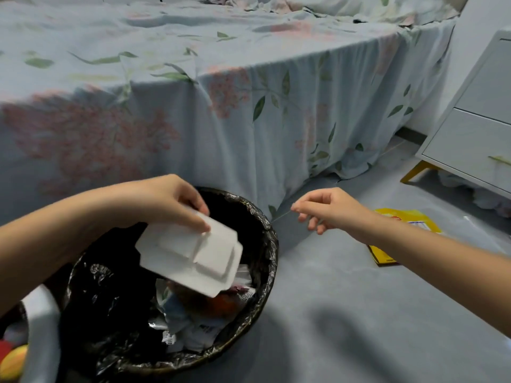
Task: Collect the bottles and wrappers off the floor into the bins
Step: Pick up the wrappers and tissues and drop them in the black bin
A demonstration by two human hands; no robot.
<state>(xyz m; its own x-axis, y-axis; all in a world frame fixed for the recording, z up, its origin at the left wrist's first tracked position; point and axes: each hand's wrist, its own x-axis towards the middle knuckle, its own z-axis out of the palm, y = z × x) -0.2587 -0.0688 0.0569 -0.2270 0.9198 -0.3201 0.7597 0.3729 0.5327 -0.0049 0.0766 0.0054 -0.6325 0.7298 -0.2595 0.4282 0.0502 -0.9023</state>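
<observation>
While right hand [329, 210] fingers hang loose, left hand [168, 201] fingers pinch a moulded white tray [190, 257] over the crinkly black-lined bin [272, 244].

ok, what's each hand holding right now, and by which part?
Left hand pinches the white tray by its upper edge, over the bin. Right hand holds nothing.

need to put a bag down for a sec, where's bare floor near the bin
Bare grey floor runs from the bin rightward, in front of the yellow wrapper and below the right hand. A narrower strip lies between the bed sheet and that wrapper. Crowded: the bin, full of litter, with the left hand's grip on a white tray above it.
</observation>
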